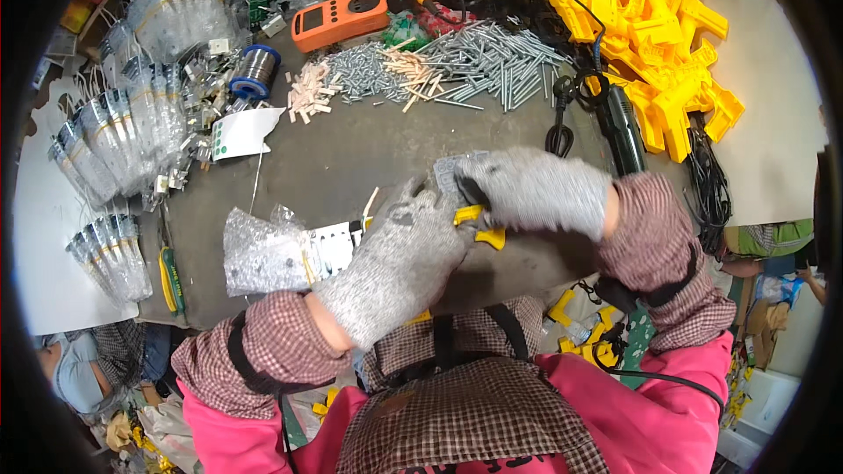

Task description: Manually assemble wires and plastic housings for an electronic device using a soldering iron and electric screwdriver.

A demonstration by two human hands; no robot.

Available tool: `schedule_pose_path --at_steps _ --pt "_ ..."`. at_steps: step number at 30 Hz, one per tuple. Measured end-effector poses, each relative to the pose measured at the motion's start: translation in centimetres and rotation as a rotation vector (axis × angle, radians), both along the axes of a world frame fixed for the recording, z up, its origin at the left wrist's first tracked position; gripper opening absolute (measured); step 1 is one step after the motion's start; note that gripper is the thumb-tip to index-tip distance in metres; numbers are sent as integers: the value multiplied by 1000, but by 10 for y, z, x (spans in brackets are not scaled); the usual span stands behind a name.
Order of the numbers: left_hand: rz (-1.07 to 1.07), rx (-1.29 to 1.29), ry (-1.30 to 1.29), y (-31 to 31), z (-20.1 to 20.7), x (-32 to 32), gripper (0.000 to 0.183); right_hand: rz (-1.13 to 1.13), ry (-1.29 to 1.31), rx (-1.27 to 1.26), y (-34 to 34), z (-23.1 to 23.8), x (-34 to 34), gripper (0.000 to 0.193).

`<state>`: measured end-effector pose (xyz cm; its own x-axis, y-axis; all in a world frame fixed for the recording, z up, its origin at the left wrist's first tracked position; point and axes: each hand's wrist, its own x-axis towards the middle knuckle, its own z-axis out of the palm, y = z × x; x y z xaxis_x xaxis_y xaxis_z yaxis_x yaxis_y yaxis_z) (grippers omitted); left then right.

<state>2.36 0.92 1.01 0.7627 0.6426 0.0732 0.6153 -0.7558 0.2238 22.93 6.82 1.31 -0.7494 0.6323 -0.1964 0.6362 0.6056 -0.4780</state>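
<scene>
- While the grey desk (pixel 351 158) carries everything, it is the largest thing here, and the work sits near its front edge, close to the person's body.
- Heaped at the far right is a pile of yellow plastic parts (pixel 650 26), well apart from the hands.
- Bundles of small clear bags (pixel 132 132) fan out along the left side, and one crumpled clear bag (pixel 259 250) lies just beside the left wrist.
- A spread of grey metal pins (pixel 474 61) lies at the far middle, with an orange meter (pixel 341 17) and a spool of solder wire (pixel 255 68) further left.
- The left hand (pixel 399 263), in a grey knit glove, reaches up from the lower edge with fingers curled shut around a small yellow plastic piece (pixel 479 226).
- The right hand (pixel 536 193), gloved alike, comes in from the right with the forearm bent across; its fingers close on the same piece and on a pale flat part above it, which I cannot identify.
- Judging by the grip, the step in hand looks like fitting or pressing something into the yellow piece; the next move probably calls for a steady hold by the left and a fine pinch from the right.
</scene>
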Motion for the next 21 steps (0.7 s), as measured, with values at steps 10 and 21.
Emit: schedule_pose_path --at_steps 10,21 --pt "247 -176 -105 16 33 -54 19 -183 -173 43 -33 7 1 42" --pt "216 113 176 -72 -4 -64 66 138 566 25 -48 -16 -50 70"
